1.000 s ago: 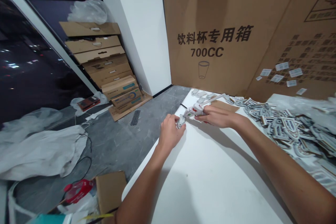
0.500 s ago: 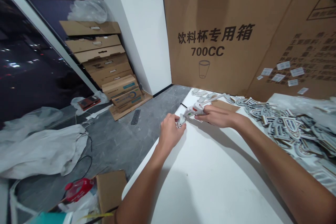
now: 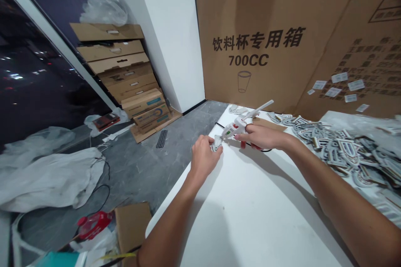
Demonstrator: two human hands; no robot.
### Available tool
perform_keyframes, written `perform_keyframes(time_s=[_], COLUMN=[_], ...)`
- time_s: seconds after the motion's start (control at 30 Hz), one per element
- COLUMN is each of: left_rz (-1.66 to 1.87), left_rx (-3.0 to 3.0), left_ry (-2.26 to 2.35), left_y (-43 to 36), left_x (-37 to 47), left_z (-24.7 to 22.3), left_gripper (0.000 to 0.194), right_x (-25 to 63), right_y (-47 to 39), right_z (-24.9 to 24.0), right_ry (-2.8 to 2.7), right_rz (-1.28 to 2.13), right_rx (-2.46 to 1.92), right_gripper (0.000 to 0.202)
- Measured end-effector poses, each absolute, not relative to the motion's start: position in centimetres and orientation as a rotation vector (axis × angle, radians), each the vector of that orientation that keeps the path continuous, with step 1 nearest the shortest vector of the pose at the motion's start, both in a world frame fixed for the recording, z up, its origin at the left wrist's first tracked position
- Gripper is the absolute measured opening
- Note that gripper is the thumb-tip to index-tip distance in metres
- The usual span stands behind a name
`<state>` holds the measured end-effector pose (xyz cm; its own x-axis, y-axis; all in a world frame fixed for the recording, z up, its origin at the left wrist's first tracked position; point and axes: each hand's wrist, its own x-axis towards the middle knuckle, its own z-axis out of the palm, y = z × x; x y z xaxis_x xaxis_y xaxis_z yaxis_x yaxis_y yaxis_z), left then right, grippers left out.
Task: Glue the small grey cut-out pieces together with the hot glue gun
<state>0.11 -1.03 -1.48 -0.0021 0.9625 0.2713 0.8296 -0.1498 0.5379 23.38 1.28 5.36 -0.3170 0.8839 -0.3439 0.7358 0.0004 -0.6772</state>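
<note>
In my right hand [image 3: 261, 134] is a white hot glue gun [image 3: 234, 127], its glue stick [image 3: 259, 109] jutting out of the back, up and to the right. The nozzle points down and left, at or very near a small grey-white flat piece [image 3: 216, 142]. Fingers and thumb of my left hand [image 3: 204, 153] are closed on that piece at the left edge of the white table [image 3: 250, 204]. Its exact shape is partly covered by the fingers. A black cord [image 3: 219, 125] runs from behind the gun over the table edge.
Many grey and white flat pieces [image 3: 347, 152] lie heaped on the right. A big cardboard box [image 3: 257, 16] stands behind the table. A few similar pieces [image 3: 232, 109] lie at the far corner. On the floor are stacked cartons [image 3: 147, 102] and an open box with a red bottle [image 3: 94, 224].
My right hand has tipped the glue gun, so its glue stick rises more steeply and more of the cord shows below the hand. My left hand stays nearly still with the piece.
</note>
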Motion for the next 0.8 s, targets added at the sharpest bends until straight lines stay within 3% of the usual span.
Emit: perform_keyframes(time_s=[0.13,0.27,0.63,0.8], left_rz=[0.941,1.029,1.103,1.076], left_rx=[1.991,1.962,2.028,2.039], left_ry=[1.85,1.696,1.564,1.611], left_y=[-0.9,-0.6,-0.5,-0.6], left_x=[0.2,0.1,-0.1,-0.2], left_z=[-1.6,-1.9,-1.7,-1.5], left_gripper=[0.026,0.025,0.024,0.023], right_x=[22.7,22.5,23.9,25.0], right_y=[0.9,0.8,1.6,2.4], right_z=[5.9,6.3,5.8,5.9], right_ry=[-1.835,-1.68,-1.38,-0.999], right_rz=[1.381,1.452,1.715,1.415], right_rx=[-1.689,-1.713,-1.657,-1.446], right_gripper=[0.027,0.02,0.034,0.029])
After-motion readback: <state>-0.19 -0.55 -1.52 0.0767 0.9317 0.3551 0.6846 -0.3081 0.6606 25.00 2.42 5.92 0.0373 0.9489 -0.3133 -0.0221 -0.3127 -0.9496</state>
